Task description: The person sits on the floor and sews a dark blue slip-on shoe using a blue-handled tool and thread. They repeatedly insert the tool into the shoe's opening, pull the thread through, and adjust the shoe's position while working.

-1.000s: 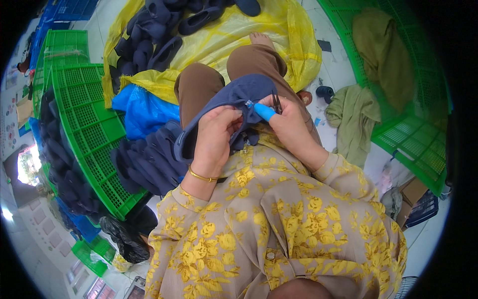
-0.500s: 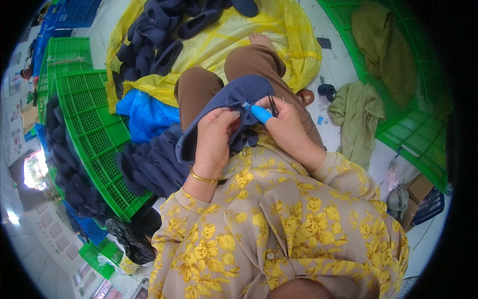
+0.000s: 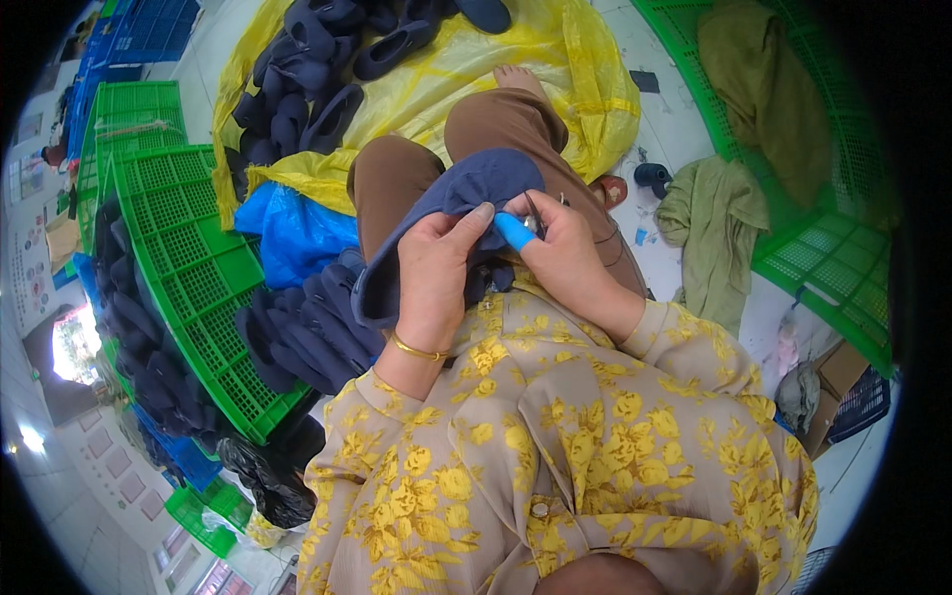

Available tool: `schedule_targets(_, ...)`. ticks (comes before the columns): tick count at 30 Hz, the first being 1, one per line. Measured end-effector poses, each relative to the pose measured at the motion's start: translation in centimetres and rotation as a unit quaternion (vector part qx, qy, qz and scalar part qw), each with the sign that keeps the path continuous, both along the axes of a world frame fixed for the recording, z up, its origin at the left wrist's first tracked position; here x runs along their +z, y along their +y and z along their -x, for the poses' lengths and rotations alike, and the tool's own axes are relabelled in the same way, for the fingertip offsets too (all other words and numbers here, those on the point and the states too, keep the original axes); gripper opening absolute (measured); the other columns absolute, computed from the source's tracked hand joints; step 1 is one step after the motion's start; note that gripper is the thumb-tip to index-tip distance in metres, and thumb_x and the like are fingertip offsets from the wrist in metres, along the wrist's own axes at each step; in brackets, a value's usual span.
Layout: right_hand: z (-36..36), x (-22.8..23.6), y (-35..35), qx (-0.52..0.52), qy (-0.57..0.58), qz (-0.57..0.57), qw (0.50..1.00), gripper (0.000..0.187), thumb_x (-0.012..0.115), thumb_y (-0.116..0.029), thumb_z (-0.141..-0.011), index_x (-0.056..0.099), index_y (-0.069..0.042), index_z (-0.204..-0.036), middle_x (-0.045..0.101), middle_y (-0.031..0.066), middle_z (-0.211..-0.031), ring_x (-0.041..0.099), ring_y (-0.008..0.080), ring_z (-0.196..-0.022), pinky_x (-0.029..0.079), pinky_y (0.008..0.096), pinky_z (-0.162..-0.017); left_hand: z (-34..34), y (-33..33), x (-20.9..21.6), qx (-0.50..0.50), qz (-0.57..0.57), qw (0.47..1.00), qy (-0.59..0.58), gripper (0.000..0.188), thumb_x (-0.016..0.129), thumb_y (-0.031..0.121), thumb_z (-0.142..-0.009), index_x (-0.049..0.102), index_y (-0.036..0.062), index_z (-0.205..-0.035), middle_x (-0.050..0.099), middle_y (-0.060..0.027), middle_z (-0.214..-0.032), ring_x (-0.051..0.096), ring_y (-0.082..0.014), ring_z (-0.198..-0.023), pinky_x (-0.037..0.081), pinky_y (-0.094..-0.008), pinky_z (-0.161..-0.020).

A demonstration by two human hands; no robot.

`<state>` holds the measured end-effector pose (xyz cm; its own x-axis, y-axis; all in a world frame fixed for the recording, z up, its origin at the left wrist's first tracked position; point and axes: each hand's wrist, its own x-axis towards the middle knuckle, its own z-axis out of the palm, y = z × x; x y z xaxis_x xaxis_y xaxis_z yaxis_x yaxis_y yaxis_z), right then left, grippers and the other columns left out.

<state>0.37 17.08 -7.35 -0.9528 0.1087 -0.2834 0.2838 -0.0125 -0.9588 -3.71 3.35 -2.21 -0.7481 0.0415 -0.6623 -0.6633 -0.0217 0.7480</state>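
A navy fabric slipper [image 3: 494, 172] lies across my lap, its sole side curving down toward the left. My left hand [image 3: 436, 263] is closed on the slipper's near edge, thumb and fingers pinched beside the opening. My right hand [image 3: 573, 256], with blue tape [image 3: 514, 231] around its thumb, meets the left thumb at the same spot. Dark metal thread snips [image 3: 535, 212] are held in the right hand, their blades pointing up between thumb and fingers. What lies between the two thumbs is too small to make out.
Navy slippers [image 3: 322, 119] are heaped on a yellow sack [image 3: 595, 79] ahead. More slippers [image 3: 312, 322] lean in a row at my left, by a green crate [image 3: 188, 253] and blue plastic [image 3: 297, 233]. Rightward are an olive cloth [image 3: 714, 228], a thread spool [image 3: 650, 178] and another green crate [image 3: 828, 268].
My left thumb has shifted right and up, meeting the blue-taped thumb over the slipper. The snips have tilted slightly in my right hand. The slipper stays on my lap.
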Motion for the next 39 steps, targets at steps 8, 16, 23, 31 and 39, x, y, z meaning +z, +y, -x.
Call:
schedule_targets(8, -0.2, 0.3, -0.1, 0.012, 0.006, -0.048, 0.999, 0.009, 0.066, -0.01, -0.086, 0.061, -0.003, -0.085, 0.055, 0.0061, -0.06, 0.048, 0.0115, -0.051, 0.04, 0.0309, -0.05, 0.1, -0.4, -0.6, -0.003, -0.031, 0.999, -0.004, 0.014, 0.073, 0.013, -0.086, 0.067, 0.0005, -0.089, 0.064, 0.0004, -0.078, 0.053, -0.0047, -0.065, 0.041, -0.0189, -0.059)
schedule_targets(16, 0.0, 0.7, 0.0, 0.023, -0.003, -0.04, 0.999, 0.01, 0.067, -0.01, -0.086, 0.06, -0.003, -0.083, 0.055, 0.0052, -0.06, 0.049, 0.0103, -0.051, 0.039, 0.0313, -0.049, 0.2, -0.6, -0.4, 0.002, -0.05, 0.999, -0.012, 0.013, 0.074, 0.013, -0.085, 0.065, 0.0028, -0.085, 0.061, 0.0018, -0.076, 0.05, -0.0043, -0.065, 0.037, -0.019, -0.058)
schedule_targets(23, 0.0, 1.0, 0.0, 0.035, -0.024, -0.053, 0.998, 0.012, 0.067, -0.012, -0.085, 0.059, -0.003, -0.082, 0.053, 0.0064, -0.059, 0.049, 0.0131, -0.051, 0.04, 0.0331, -0.05, 0.4, -0.4, -0.4, 0.019, -0.048, 0.998, -0.033, 0.02, 0.073, 0.008, -0.085, 0.057, 0.0096, -0.072, 0.054, 0.004, -0.068, 0.044, -0.0051, -0.063, 0.034, -0.0212, -0.058)
schedule_targets(31, -0.8, 1.0, 0.2, -0.072, 0.055, 0.035, 0.995, 0.006, 0.061, -0.006, -0.087, 0.056, -0.002, -0.088, 0.057, 0.0099, -0.069, 0.055, 0.0182, -0.058, 0.042, 0.0324, -0.055, 0.3, -1.0, -0.4, 0.0, -0.104, 0.994, -0.035, 0.011, 0.069, 0.006, -0.088, 0.061, 0.0059, -0.081, 0.062, 0.0, -0.078, 0.055, -0.0067, -0.071, 0.043, -0.0215, -0.067)
schedule_targets(39, -1.7, 2.2, 1.4, 0.051, 0.034, -0.037, 0.997, 0.021, 0.057, 0.001, -0.085, 0.063, -0.001, -0.105, 0.069, 0.0171, -0.092, 0.07, 0.0272, -0.08, 0.052, 0.0331, -0.069, 0.2, -1.9, -1.1, -0.018, -0.142, 0.989, -0.032, 0.006, 0.064, 0.005, -0.091, 0.061, 0.0032, -0.087, 0.066, -0.0027, -0.083, 0.06, -0.0083, -0.075, 0.047, -0.0228, -0.071)
